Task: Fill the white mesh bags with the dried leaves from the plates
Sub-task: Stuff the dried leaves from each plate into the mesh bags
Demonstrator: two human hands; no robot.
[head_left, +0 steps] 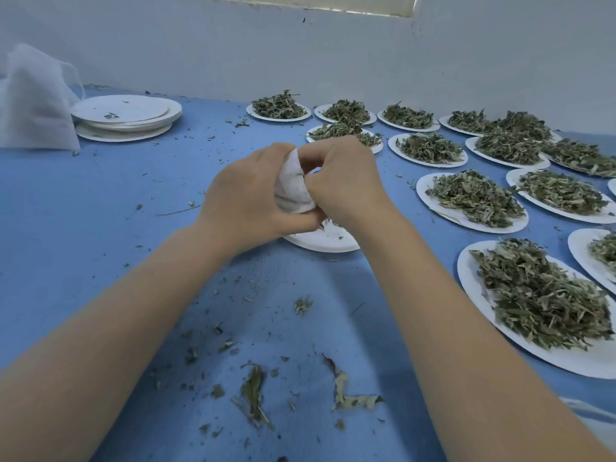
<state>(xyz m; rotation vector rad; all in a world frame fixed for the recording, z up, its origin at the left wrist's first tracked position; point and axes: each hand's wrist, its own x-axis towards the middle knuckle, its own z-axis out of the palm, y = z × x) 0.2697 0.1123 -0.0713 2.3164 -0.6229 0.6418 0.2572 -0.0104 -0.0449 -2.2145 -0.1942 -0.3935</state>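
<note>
head view:
left hand (246, 191): fingers curled round a small white mesh bag (293, 186), gripping it from the left side.
right hand (346, 181): fingers curled, pinching the bag's right edge; both hands meet over the bench middle.
bag: bunched between the two hands, held just above a near-bare white paper plate (320, 240); contents can't tell.
bare plate: a few crumbs on it, partly hidden under the hands.
bench (83, 211): blue cloth surface, scattered dried green leaf bits (253, 391) toward the near edge.
full plates: white paper plates heaped with dried green leaves (540, 305) in rows along the right side, running to the far right corner.
empty stack: pile of white paper plates (126, 116) near the far left corner, a few leaf crumbs on top.
spare bags: heap of white mesh bags (33, 98) at the far left edge, just beside the stack.
wall (300, 45): pale, along the far edge.
</note>
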